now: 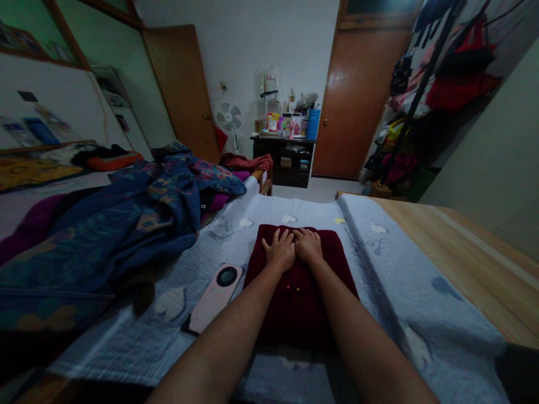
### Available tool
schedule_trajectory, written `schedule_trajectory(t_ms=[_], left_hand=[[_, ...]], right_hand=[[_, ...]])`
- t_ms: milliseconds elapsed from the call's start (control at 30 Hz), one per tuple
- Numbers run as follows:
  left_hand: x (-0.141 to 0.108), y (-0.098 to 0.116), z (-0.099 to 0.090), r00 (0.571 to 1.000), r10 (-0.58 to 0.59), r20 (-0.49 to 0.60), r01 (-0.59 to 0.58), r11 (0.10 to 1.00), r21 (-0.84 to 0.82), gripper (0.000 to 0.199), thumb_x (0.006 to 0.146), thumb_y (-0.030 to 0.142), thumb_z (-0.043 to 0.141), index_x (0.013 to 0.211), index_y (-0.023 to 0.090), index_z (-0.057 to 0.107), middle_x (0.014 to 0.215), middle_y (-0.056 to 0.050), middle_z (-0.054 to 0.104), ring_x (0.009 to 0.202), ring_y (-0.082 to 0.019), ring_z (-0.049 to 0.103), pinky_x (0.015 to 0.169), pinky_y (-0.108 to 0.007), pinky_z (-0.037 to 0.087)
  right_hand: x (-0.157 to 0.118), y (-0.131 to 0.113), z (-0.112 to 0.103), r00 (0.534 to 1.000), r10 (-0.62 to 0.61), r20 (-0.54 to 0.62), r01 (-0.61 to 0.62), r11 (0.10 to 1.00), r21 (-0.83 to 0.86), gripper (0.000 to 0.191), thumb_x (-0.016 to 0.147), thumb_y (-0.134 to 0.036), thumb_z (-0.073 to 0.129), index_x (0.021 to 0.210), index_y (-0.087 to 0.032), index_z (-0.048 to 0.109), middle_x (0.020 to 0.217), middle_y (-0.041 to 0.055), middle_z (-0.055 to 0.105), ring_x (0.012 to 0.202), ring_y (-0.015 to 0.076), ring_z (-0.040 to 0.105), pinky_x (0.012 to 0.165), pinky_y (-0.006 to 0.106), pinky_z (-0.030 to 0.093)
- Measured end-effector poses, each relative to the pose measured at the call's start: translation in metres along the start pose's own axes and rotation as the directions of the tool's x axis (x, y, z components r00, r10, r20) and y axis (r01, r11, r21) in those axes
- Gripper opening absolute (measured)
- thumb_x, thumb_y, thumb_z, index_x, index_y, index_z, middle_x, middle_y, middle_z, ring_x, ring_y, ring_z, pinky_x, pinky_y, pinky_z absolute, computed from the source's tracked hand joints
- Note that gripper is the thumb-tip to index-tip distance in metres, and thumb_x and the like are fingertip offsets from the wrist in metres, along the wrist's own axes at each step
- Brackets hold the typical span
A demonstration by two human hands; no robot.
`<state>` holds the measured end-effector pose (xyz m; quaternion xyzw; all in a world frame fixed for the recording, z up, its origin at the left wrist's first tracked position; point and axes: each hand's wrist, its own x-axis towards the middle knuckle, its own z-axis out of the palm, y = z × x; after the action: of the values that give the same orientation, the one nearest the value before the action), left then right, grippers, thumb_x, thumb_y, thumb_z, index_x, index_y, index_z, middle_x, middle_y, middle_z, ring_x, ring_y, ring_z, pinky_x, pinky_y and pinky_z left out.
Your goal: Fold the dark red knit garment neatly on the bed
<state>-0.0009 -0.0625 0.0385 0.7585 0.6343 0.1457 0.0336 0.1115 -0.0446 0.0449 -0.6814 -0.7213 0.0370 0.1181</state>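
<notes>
A dark red folded cloth point(295, 314) lies on the light blue patterned bed sheet point(210, 247), with two small shiny spots near its middle. My left hand point(279, 249) rests on the upper part of the cloth with its fingers spread. Close beside it, my right hand point(309, 244) lies flat on the same cloth, fingers stretched forward. The two hands almost meet at the fingertips and hold nothing. To the left of the cloth lies a pink phone point(213, 308) with a round black camera ring.
Crumpled blue floral clothing point(138, 224) is heaped on the left. A bare wooden board point(455, 235) runs along the right. Farther back stand a dark cabinet point(269, 163) with items on top, a white fan point(229, 116) and a brown door point(349, 101). Clothes hang at the upper right.
</notes>
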Motion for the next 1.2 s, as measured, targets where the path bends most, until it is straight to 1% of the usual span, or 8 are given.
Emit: schedule_trajectory(t_ms=[200,333,467,633,833,933,1033,1200], left_hand=[[0.013,-0.008,-0.009,0.992,0.035,0.122,-0.032,0.999,-0.03,0.047,0.093,0.043,0.024,0.138,0.039,0.038,0.15,0.004,0.035,0.139,-0.028,0.02,0.103,-0.07,0.02],[0.02,-0.011,-0.011,0.982,0.051,0.18,-0.043,0.998,-0.048,0.048,0.092,0.041,0.026,0.14,0.039,0.035,0.151,0.004,0.033,0.14,-0.029,0.019,0.102,-0.073,0.017],[0.026,-0.012,-0.011,0.978,0.052,0.204,-0.045,0.998,-0.043,0.05,0.09,0.04,0.029,0.14,0.038,0.034,0.152,0.004,0.031,0.14,-0.033,0.017,0.1,-0.076,0.014],[0.035,-0.013,-0.012,0.972,0.053,0.229,-0.048,0.998,-0.029,0.048,0.09,0.039,0.029,0.136,0.038,0.039,0.148,0.002,0.039,0.137,-0.035,0.022,0.097,-0.078,0.015],[0.05,-0.02,-0.015,0.961,0.091,0.261,-0.089,0.996,-0.021,0.041,0.09,0.039,0.029,0.124,0.038,0.053,0.137,0.0,0.052,0.131,-0.03,0.036,0.101,-0.074,0.013],[0.053,-0.022,-0.014,0.966,0.095,0.24,-0.095,0.995,-0.013,0.04,0.091,0.038,0.029,0.121,0.037,0.056,0.134,-0.001,0.054,0.128,-0.029,0.04,0.102,-0.072,0.013],[0.05,-0.023,-0.011,0.977,0.102,0.189,-0.102,0.995,-0.006,0.041,0.092,0.038,0.028,0.121,0.036,0.055,0.132,-0.002,0.056,0.126,-0.028,0.041,0.103,-0.071,0.013],[0.043,-0.023,-0.006,0.99,0.113,0.089,-0.113,0.994,0.002,0.04,0.092,0.038,0.029,0.122,0.037,0.055,0.129,-0.002,0.058,0.123,-0.027,0.044,0.104,-0.069,0.014]], right_hand=[[0.0,0.001,0.002,1.0,0.003,-0.007,-0.003,1.0,0.013,0.044,0.094,-0.034,0.033,0.136,-0.03,0.046,0.145,0.0023,0.042,0.134,0.0226,0.033,0.11,0.04,0.015],[-0.001,0.001,0.002,1.0,0.006,-0.021,-0.005,1.0,0.03,0.042,0.094,-0.034,0.033,0.134,-0.031,0.048,0.144,0.0018,0.043,0.133,0.0225,0.034,0.11,0.04,0.015],[-0.002,0.0,0.0,1.0,0.011,-0.012,-0.011,0.999,0.037,0.042,0.094,-0.034,0.034,0.134,-0.031,0.047,0.145,0.0015,0.042,0.134,0.0226,0.033,0.11,0.04,0.015],[-0.002,-0.001,0.0,1.0,0.008,0.005,-0.008,1.0,0.018,0.044,0.095,-0.033,0.032,0.136,-0.03,0.045,0.146,0.0022,0.041,0.134,0.0226,0.032,0.109,0.041,0.015],[-0.003,-0.001,0.001,1.0,0.02,-0.011,-0.02,1.0,0.016,0.044,0.095,-0.034,0.03,0.136,-0.028,0.045,0.145,0.0026,0.042,0.134,0.0222,0.032,0.11,0.039,0.014],[-0.002,-0.001,0.0,1.0,0.01,-0.021,-0.01,1.0,0.018,0.044,0.095,-0.034,0.029,0.135,-0.027,0.046,0.143,0.0034,0.044,0.132,0.0219,0.034,0.109,0.038,0.016],[0.001,0.0,-0.001,0.999,-0.023,-0.027,0.023,1.0,0.007,0.044,0.095,-0.032,0.028,0.134,-0.025,0.048,0.14,0.0048,0.048,0.129,0.0205,0.039,0.106,0.036,0.019],[0.01,0.002,-0.007,0.998,-0.05,0.027,0.051,0.998,-0.027,0.044,0.094,-0.032,0.028,0.13,-0.021,0.05,0.132,0.0088,0.056,0.121,0.0208,0.048,0.1,0.035,0.026]])
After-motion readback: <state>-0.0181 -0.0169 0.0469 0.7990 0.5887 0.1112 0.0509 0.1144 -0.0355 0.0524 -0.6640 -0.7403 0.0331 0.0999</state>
